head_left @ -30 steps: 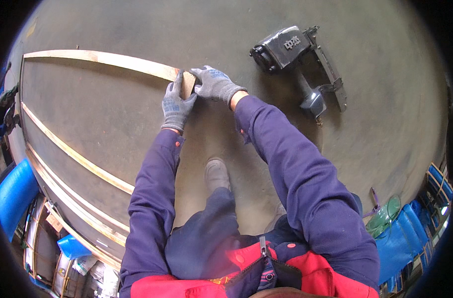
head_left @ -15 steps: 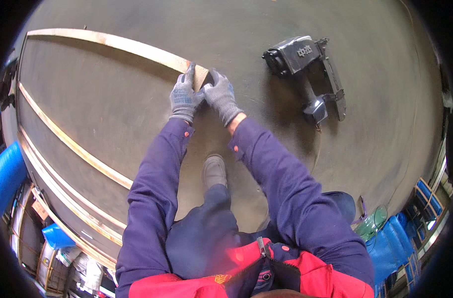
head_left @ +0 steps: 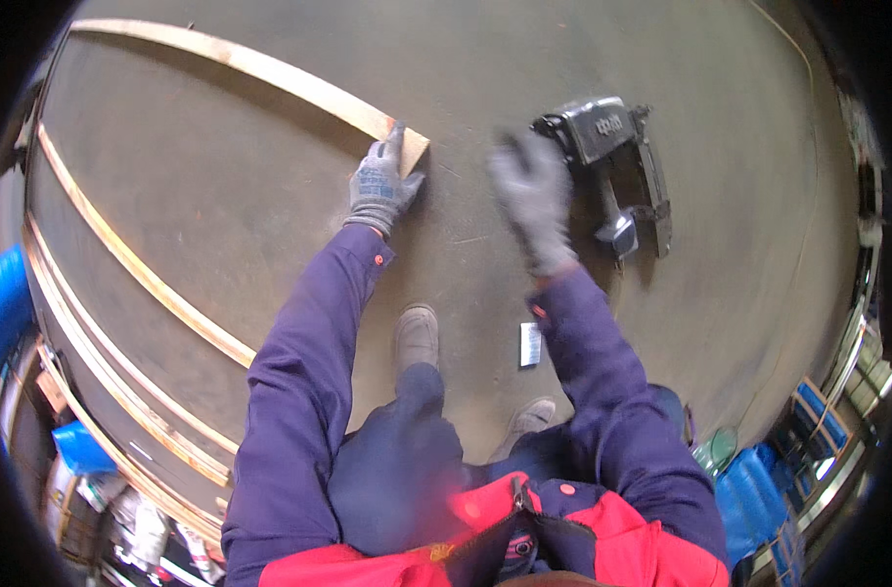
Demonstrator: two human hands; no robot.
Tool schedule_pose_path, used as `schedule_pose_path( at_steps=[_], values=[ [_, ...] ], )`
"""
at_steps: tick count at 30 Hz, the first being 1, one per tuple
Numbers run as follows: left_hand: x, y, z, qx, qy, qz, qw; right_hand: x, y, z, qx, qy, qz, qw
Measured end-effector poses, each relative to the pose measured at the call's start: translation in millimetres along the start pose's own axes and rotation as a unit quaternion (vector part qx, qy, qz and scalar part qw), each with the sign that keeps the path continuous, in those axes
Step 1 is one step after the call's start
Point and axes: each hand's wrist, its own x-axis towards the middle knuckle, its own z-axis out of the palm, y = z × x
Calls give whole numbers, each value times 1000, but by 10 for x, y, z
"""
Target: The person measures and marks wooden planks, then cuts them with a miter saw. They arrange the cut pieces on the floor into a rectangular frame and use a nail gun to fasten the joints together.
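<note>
My left hand (head_left: 382, 184), in a grey work glove, grips the near end of a long pale wooden strip (head_left: 270, 78). Its fingers are over the cut end, with the index finger along the side. The strip runs away to the far left across the dark surface. My right hand (head_left: 534, 196), also gloved, is blurred by motion, but its fingers look stretched and nothing shows in them. Just right of it lies a black nail gun (head_left: 602, 132) with a long magazine; hand and tool look close, and I cannot tell whether they touch.
Several more wooden strips (head_left: 153, 279) lie at the left. A small white and blue card (head_left: 530, 344) lies near my right forearm. A thin hose (head_left: 810, 127) curves along the right. Blue sheeting (head_left: 749, 509) and a green glass-like object (head_left: 717, 450) are at the lower right.
My right hand has let go of the strip's end and swung right to the nail gun. My left hand stays on the strip. The white and blue card has come into sight.
</note>
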Motion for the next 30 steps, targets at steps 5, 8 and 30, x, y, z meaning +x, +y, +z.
schedule_pose_path(
  at_steps=[5,8,30],
  values=[
    [-73,27,-142,-46,37,1,998,-18,927,-937,-367,77,125,919],
    [-480,-133,-382,-37,115,-21,992,77,1396,-925,-392,-16,167,905],
    [-2299,-1301,-126,87,56,-105,989,-300,-832,-409,68,-315,165,932]
  ],
)
